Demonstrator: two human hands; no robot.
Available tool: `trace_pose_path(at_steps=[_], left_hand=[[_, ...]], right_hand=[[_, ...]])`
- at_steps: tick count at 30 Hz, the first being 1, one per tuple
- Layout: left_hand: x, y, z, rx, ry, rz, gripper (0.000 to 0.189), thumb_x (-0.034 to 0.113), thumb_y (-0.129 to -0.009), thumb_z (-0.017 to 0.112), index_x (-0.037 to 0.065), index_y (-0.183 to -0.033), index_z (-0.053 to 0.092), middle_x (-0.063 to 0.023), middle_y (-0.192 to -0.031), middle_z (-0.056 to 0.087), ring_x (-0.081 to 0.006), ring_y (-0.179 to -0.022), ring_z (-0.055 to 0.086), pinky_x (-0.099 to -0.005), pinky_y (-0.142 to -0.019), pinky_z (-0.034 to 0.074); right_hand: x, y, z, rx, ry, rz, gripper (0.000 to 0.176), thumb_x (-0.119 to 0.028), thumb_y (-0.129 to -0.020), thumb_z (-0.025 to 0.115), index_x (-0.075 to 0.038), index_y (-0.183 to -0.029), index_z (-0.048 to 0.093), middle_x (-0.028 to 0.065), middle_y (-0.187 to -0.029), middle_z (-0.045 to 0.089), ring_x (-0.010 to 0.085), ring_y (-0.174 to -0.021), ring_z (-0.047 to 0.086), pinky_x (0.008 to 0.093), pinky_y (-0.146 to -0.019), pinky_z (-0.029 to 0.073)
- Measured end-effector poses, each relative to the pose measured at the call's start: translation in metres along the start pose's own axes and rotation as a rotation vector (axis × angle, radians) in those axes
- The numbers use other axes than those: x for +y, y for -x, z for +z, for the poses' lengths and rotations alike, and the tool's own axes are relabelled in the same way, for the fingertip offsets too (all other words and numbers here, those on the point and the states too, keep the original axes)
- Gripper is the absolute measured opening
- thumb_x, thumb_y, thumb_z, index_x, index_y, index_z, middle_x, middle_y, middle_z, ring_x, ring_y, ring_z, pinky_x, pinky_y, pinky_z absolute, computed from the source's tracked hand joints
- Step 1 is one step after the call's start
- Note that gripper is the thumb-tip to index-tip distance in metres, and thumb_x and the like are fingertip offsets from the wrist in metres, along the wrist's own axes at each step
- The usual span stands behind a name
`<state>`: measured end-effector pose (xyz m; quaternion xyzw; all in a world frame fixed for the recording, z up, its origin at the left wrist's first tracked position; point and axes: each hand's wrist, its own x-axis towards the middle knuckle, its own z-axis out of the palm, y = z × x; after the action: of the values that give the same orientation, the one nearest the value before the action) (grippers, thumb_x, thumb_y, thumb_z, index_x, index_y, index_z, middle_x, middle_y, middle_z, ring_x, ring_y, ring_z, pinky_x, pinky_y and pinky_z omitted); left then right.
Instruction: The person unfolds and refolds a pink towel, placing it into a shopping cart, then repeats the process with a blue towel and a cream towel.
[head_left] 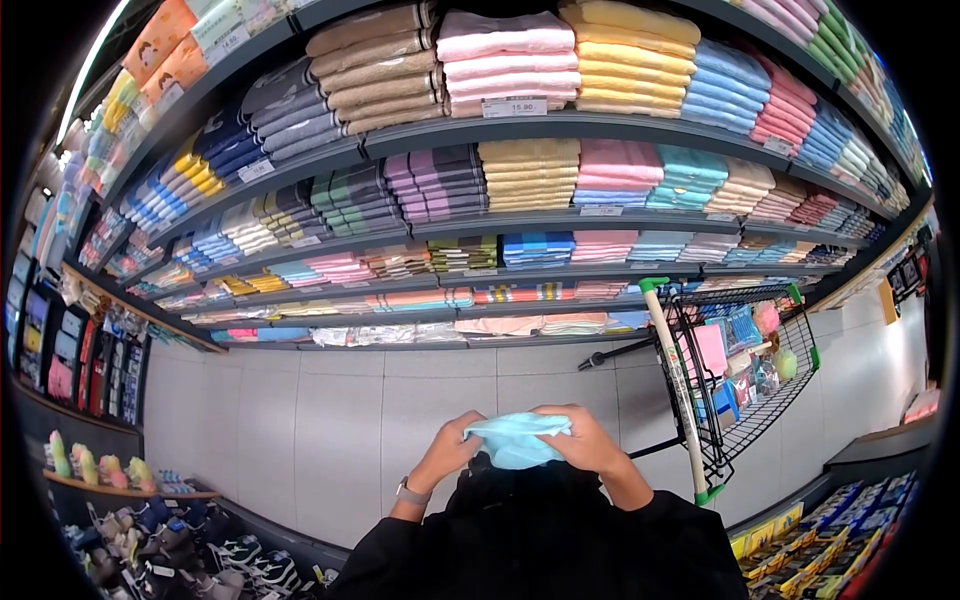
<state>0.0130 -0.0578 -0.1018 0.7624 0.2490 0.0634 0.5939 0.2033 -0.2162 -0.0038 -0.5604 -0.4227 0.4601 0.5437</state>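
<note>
Close to my body, a light turquoise cloth (517, 440), which looks like a small towel, is held up between both hands. My left hand (458, 440) pinches its left edge, with a watch band on that wrist. The right edge is gripped by my right hand (578, 436), fingers curled over the fabric. The cloth hangs bunched and partly folded, and its lower part meets my black clothing. Ahead are shelves of folded towels, among them a pink stack (508, 62) and a turquoise stack (680, 180).
A wire shopping cart (745, 400) with packaged goods stands on my right, its pale handle (678, 390) towards me. Grey floor tiles (440, 390) lie between me and the shelves. Shoes (250, 565) are displayed behind left, and a rack of packets (830, 530) stands behind right.
</note>
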Motion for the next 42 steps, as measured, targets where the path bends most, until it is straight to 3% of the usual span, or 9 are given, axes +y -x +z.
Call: trace_pose_path(at_steps=[5, 11, 14, 21, 24, 30, 36, 39, 42], left_hand=[[0.001, 0.0, -0.001, -0.011, -0.033, -0.073, 0.018, 0.01, -0.08, 0.054, -0.002, -0.093, 0.056, -0.0164, -0.083, 0.06, -0.0247, -0.076, 0.059, -0.0338, -0.072, 0.047], [0.004, 0.003, 0.01, -0.102, 0.089, 0.056, 0.039, 0.019, -0.08, 0.06, -0.001, -0.113, 0.057, -0.018, -0.097, 0.064, -0.0266, -0.088, 0.063, -0.0339, -0.083, 0.048], [0.015, 0.003, 0.014, -0.14, -0.013, 0.055, 0.046, 0.022, -0.081, 0.062, -0.001, -0.12, 0.055, -0.0199, -0.106, 0.064, -0.0292, -0.097, 0.063, -0.0344, -0.089, 0.047], [0.01, -0.005, 0.01, 0.134, -0.133, -0.075, 0.027, 0.021, -0.086, 0.065, -0.001, -0.102, 0.062, -0.0183, -0.078, 0.066, -0.031, -0.072, 0.066, -0.0344, -0.066, 0.05], [0.016, -0.007, 0.006, 0.177, -0.066, -0.038, 0.02, 0.018, -0.087, 0.064, 0.0, -0.096, 0.062, -0.0181, -0.074, 0.064, -0.0309, -0.068, 0.065, -0.0339, -0.062, 0.049], [0.0, -0.009, 0.013, 0.165, -0.1, 0.048, 0.017, 0.012, -0.085, 0.064, -0.001, -0.095, 0.063, -0.0156, -0.074, 0.064, -0.0295, -0.066, 0.063, -0.0332, -0.063, 0.049], [-0.002, -0.011, 0.003, 0.208, -0.064, 0.146, 0.014, 0.004, -0.083, 0.059, -0.001, -0.096, 0.059, -0.0142, -0.08, 0.061, -0.0264, -0.075, 0.062, -0.0319, -0.07, 0.047], [0.006, -0.013, 0.007, 0.246, 0.073, 0.184, 0.011, 0.003, -0.085, 0.057, -0.001, -0.094, 0.055, -0.0127, -0.078, 0.058, -0.0239, -0.075, 0.06, -0.0312, -0.068, 0.046], [-0.004, -0.008, 0.005, 0.158, 0.043, 0.042, 0.01, 0.005, -0.086, 0.056, -0.001, -0.094, 0.054, -0.0126, -0.077, 0.059, -0.0224, -0.073, 0.06, -0.031, -0.067, 0.046]], right_hand=[[0.008, -0.001, -0.001, 0.063, -0.02, 0.037, 0.026, -0.014, -0.089, 0.057, 0.004, -0.108, 0.062, 0.0095, -0.087, 0.065, 0.0146, -0.075, 0.058, 0.0275, -0.071, 0.047], [0.012, -0.004, -0.001, 0.142, -0.096, 0.05, 0.027, -0.018, -0.092, 0.059, 0.004, -0.106, 0.063, 0.0073, -0.087, 0.065, 0.0124, -0.076, 0.057, 0.0264, -0.071, 0.046], [0.01, -0.006, -0.004, 0.153, -0.143, 0.076, 0.027, -0.02, -0.092, 0.059, 0.004, -0.105, 0.064, 0.006, -0.086, 0.065, 0.0111, -0.078, 0.057, 0.0256, -0.072, 0.046], [0.013, -0.008, -0.006, 0.349, -0.169, 0.084, 0.025, -0.019, -0.091, 0.061, 0.004, -0.101, 0.064, 0.0031, -0.085, 0.064, 0.0086, -0.076, 0.057, 0.0235, -0.068, 0.046], [0.014, -0.008, -0.007, 0.381, -0.173, 0.098, 0.027, -0.019, -0.091, 0.061, 0.004, -0.103, 0.064, 0.0037, -0.086, 0.064, 0.0091, -0.077, 0.057, 0.0239, -0.069, 0.047], [0.022, -0.008, -0.012, 0.399, -0.175, 0.08, 0.026, -0.018, -0.091, 0.059, 0.004, -0.105, 0.065, 0.0047, -0.089, 0.065, 0.0104, -0.08, 0.057, 0.025, -0.072, 0.047], [0.021, -0.008, -0.015, 0.42, -0.149, 0.056, 0.025, -0.015, -0.092, 0.057, 0.003, -0.106, 0.065, 0.0045, -0.089, 0.065, 0.0101, -0.08, 0.057, 0.0245, -0.072, 0.046], [0.021, -0.009, -0.014, 0.438, -0.162, 0.066, 0.024, -0.014, -0.092, 0.057, 0.003, -0.105, 0.065, 0.0042, -0.089, 0.065, 0.0097, -0.079, 0.057, 0.0243, -0.071, 0.046], [0.021, -0.009, -0.014, 0.464, -0.178, 0.077, 0.024, -0.015, -0.091, 0.057, 0.003, -0.104, 0.066, 0.0039, -0.087, 0.065, 0.0096, -0.078, 0.057, 0.0243, -0.071, 0.046]])
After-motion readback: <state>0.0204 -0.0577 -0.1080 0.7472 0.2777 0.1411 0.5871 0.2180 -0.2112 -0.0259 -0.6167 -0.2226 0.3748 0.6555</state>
